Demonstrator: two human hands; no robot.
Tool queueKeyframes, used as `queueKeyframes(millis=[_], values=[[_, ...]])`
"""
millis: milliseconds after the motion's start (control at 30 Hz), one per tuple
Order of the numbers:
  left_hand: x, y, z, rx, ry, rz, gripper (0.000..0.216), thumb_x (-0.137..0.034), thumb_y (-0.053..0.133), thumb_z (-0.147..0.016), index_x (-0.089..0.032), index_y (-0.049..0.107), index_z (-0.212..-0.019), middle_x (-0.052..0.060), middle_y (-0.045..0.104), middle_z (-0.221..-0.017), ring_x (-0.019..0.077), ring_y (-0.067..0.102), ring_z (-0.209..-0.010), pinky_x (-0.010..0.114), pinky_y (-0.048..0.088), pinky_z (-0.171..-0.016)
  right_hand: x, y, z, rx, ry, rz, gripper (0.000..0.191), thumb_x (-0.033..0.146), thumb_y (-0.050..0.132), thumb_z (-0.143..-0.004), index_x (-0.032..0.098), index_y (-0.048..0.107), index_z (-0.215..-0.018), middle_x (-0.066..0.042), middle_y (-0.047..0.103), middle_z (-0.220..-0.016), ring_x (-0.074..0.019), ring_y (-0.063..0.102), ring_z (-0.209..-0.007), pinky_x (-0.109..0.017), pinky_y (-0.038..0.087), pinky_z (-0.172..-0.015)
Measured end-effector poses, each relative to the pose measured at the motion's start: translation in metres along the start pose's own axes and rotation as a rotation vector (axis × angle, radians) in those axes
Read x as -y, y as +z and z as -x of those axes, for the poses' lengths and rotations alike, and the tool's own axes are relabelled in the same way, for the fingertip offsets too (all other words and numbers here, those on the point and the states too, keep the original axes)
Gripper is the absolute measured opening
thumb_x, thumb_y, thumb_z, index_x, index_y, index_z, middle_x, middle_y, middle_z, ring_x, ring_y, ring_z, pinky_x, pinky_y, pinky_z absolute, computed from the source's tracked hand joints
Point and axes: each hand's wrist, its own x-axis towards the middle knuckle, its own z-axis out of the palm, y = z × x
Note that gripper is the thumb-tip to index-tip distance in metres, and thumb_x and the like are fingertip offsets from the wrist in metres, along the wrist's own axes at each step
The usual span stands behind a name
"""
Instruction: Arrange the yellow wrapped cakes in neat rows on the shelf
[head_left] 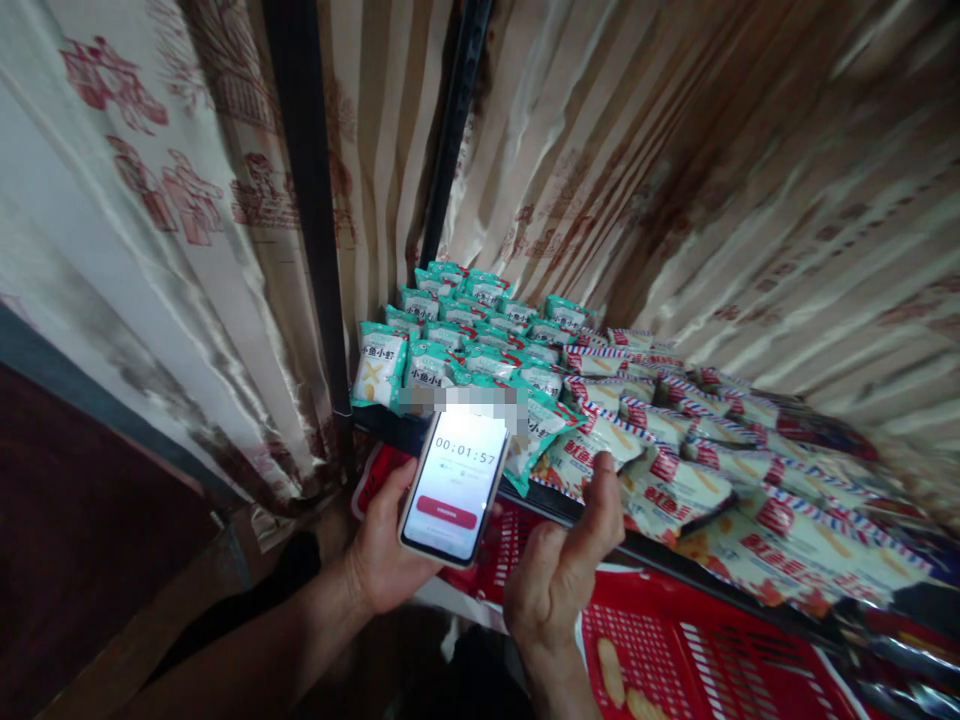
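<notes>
My left hand (382, 550) holds a smartphone (454, 485) upright, its screen showing a timer reading 00:01:57 and a red button. My right hand (562, 565) hovers just right of the phone with its fingers curled loosely and thumb raised, holding nothing. Behind the phone runs a shelf (660, 550) stacked with teal snack packets (450, 345) on the left and red, white and blue snack packets (675, 470) on the right.
A red plastic basket (697, 650) sits below the shelf with some snacks inside. Patterned cream curtains (150, 200) hang on the left, behind and right. A dark metal post (311, 220) stands at the shelf's left end. Dark floor lies at lower left.
</notes>
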Motion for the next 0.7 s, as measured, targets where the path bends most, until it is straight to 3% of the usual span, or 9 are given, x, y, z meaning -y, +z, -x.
queueKeyframes(millis=[300,700], values=[[-0.0008,-0.0027,-0.0045,0.080,0.028,0.026,0.052,-0.046,0.031,-0.090,-0.011,0.055,-0.121,0.012,0.065,-0.109,0.0263,0.061,-0.099,0.038,0.040,-0.090,0.0013,-0.0017,-0.0015,-0.004,-0.055,0.018,0.051,0.029,0.030,-0.090,0.020,0.023,-0.140,-0.012,0.026,-0.144,-0.0296,0.023,-0.133,-0.060,0.020,-0.102],[-0.0017,0.0010,-0.0074,0.053,0.029,0.013,0.050,-0.044,0.032,-0.090,-0.010,0.058,-0.117,0.012,0.067,-0.104,0.0260,0.062,-0.094,0.039,0.042,-0.087,-0.0006,-0.0020,-0.0023,0.027,-0.080,0.009,0.049,0.025,0.030,-0.089,0.018,0.030,-0.137,-0.013,0.027,-0.143,-0.0306,0.025,-0.131,-0.059,0.022,-0.100]])
